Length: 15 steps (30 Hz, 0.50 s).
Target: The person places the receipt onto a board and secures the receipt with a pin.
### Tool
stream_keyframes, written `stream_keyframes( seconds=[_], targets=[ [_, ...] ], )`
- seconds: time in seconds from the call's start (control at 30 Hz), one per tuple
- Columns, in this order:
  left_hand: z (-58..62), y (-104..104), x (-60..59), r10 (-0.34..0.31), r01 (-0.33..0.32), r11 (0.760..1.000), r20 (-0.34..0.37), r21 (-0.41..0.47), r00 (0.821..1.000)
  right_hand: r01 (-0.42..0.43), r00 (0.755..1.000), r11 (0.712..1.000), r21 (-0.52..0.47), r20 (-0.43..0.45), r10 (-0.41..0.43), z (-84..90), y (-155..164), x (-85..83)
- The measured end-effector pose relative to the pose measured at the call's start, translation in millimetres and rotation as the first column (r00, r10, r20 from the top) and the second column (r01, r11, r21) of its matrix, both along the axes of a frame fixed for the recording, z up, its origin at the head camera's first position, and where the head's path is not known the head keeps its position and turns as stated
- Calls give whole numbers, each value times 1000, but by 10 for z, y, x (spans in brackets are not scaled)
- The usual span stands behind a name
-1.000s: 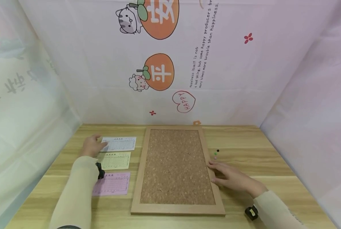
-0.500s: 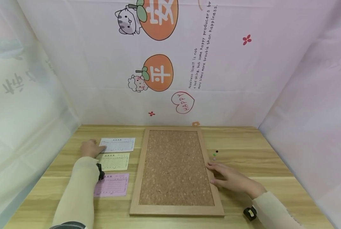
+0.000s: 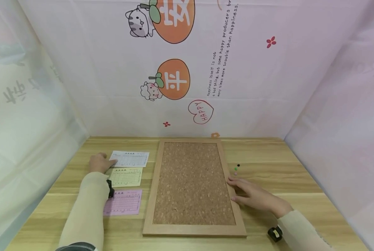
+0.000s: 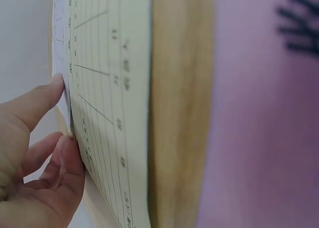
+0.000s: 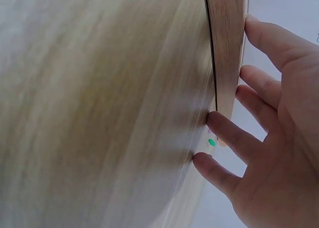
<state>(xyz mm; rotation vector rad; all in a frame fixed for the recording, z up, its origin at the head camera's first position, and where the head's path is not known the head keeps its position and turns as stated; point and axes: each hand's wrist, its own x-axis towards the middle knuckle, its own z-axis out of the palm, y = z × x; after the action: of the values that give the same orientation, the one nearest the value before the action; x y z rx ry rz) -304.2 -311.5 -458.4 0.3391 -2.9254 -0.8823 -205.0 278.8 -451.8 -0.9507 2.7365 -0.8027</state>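
Observation:
In the head view, a white printed form slip (image 3: pixel 130 159) lies at the back left. My left hand (image 3: pixel 99 162) is at its left end, thumb on the sheet and fingertips curled at its edge, as the left wrist view shows beside a yellow slip (image 4: pixel 109 88). A pink slip (image 3: pixel 124 203) lies nearest the front. Central on the table is a wood-framed cork board (image 3: pixel 194 183). My right hand (image 3: pixel 257 196) rests on the board's right frame edge, thumb and fingers spread; two fingertips reach the tabletop in the right wrist view.
Small pins, one black (image 3: pixel 238 165), one green (image 3: pixel 235 168) and one pink (image 3: pixel 235 173), sit right of the board, just beyond my right fingertips. A printed white cloth (image 3: pixel 237 115) hangs behind the wooden table (image 3: pixel 268 153) and along both sides.
The white slip has turned slightly, its near right corner shifting left, under my left thumb. My left fingers have drawn in toward the slip's edge. The right hand stays on the frame.

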Motion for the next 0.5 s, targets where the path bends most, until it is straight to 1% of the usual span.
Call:
stream_keyframes(
  seconds=[0.27, 0.5],
  targets=[
    [-3, 21, -1, 37, -38, 996, 22, 78, 999, -3, 1000, 1000, -2, -9, 3, -11, -1, -1],
    [-4, 19, 4, 43, -43, 993, 0, 113, 999, 9, 1000, 1000, -4, 1, -9, -10, -3, -1]
  ],
)
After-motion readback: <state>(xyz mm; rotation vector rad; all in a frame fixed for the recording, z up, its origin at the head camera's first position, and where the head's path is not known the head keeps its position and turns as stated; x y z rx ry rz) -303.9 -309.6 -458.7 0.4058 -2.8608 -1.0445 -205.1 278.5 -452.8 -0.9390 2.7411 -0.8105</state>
